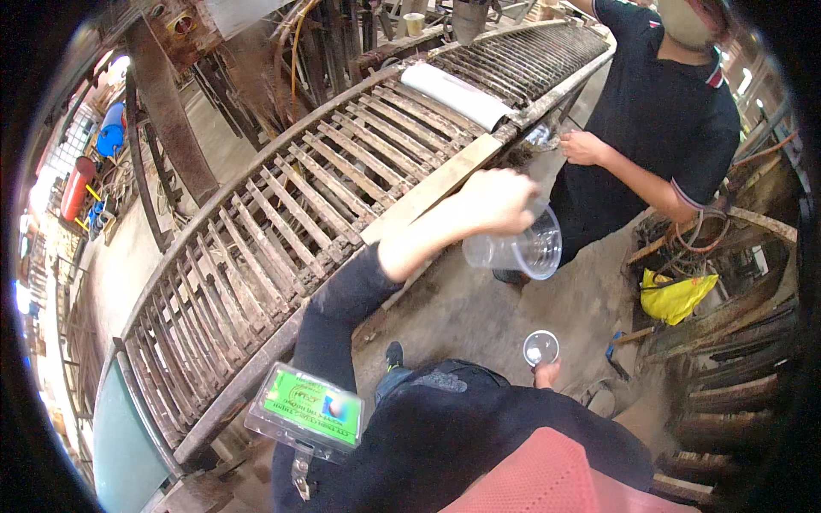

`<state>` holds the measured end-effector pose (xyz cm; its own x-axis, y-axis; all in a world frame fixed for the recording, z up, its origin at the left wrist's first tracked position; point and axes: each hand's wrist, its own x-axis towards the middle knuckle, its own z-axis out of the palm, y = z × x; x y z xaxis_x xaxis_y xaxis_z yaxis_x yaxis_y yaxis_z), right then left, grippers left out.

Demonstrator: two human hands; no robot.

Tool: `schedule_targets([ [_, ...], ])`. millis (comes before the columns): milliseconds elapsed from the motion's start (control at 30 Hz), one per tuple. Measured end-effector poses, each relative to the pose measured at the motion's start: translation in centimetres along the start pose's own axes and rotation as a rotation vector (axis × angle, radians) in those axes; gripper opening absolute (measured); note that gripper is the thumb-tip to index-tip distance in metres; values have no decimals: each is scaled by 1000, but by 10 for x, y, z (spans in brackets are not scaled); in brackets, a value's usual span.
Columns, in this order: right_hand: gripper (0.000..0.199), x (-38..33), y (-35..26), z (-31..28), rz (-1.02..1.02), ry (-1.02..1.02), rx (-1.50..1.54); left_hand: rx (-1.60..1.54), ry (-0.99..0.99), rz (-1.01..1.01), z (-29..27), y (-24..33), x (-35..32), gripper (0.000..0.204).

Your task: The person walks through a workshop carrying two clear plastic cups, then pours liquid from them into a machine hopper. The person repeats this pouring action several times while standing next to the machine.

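My left hand (505,201) reaches out over the edge of a long slatted metal frame, its fingers closed on a clear plastic cup (540,244). That cup is tilted, with its wide round end toward the lower right. Lower down, close to my body, my right hand (547,374) grips a second clear plastic cup (540,347), its round rim facing up. Most of the right hand is hidden behind this cup and my dark top. A flat wooden board (432,190) lies along the slatted frame (325,162) beside my left forearm.
A co-worker in a dark shirt (658,111) stands across from me, one hand (584,147) by the frame. A white sheet (456,94) rests on the slats. A yellow bag (676,295) lies among scrap at right. A green badge (308,406) hangs at my left side.
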<state>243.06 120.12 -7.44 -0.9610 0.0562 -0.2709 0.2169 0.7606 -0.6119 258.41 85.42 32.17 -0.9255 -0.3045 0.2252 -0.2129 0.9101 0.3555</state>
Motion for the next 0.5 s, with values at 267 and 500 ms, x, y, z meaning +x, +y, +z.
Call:
schedule_targets([
  [267,42,13,-24,16,-73,-51,42,-755,83,-480,75,-37,-78,46],
  [500,45,39,-55,37,3,-94,59,-1041,317,-662,115,-27,-114,46],
])
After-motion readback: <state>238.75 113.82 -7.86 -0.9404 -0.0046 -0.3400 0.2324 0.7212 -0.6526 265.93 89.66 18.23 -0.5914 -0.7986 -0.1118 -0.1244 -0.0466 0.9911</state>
